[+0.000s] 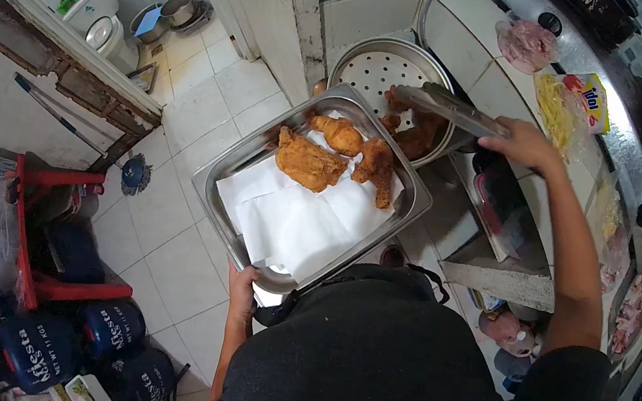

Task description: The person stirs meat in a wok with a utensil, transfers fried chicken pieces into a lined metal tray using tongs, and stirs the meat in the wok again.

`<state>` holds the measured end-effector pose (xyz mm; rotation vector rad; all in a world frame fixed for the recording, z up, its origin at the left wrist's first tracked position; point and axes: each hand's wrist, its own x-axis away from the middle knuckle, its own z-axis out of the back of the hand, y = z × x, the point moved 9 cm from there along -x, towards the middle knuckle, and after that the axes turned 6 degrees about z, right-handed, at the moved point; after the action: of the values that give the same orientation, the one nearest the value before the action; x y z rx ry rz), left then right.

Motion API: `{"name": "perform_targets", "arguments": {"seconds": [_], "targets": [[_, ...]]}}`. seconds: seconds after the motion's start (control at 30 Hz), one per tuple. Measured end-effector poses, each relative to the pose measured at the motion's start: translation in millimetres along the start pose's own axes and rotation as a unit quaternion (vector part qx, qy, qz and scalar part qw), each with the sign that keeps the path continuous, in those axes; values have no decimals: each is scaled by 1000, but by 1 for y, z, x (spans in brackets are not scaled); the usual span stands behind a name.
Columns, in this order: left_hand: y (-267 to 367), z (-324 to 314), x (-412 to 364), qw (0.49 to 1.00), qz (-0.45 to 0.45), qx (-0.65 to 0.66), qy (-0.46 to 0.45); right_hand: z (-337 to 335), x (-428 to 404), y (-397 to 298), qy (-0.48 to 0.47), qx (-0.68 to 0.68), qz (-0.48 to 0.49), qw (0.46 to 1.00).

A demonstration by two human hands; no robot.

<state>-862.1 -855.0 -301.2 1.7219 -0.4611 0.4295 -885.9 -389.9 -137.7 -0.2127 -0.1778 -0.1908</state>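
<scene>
My left hand (242,289) grips the near corner of a rectangular stainless steel pan (219,161), which is tilted in front of my body. White paper (296,231) lines the pan. On it, towards the far side, lie a large piece of fried chicken (310,160), a second piece (339,135) and a fried drumstick (378,172). My right hand (518,143) is closed around metal tongs (451,106). The tongs' tips reach over a round perforated metal strainer (375,69), at darker fried chicken pieces (418,134) inside it. Whether the tips pinch a piece, I cannot tell.
A tiled counter (462,23) on the right bears a bag of pinkish food (525,45), a yellow packet (589,102) and a stove (629,93). Blue gas cylinders (38,351) and a red stool frame (26,228) stand at left. A brush (136,175) rests on the floor.
</scene>
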Motion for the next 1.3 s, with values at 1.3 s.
{"name": "perform_targets", "arguments": {"seconds": [1.3], "targets": [[-9, 6, -3, 1000, -6, 13, -16, -16, -94, -43, 55, 372, 25, 926]]}}
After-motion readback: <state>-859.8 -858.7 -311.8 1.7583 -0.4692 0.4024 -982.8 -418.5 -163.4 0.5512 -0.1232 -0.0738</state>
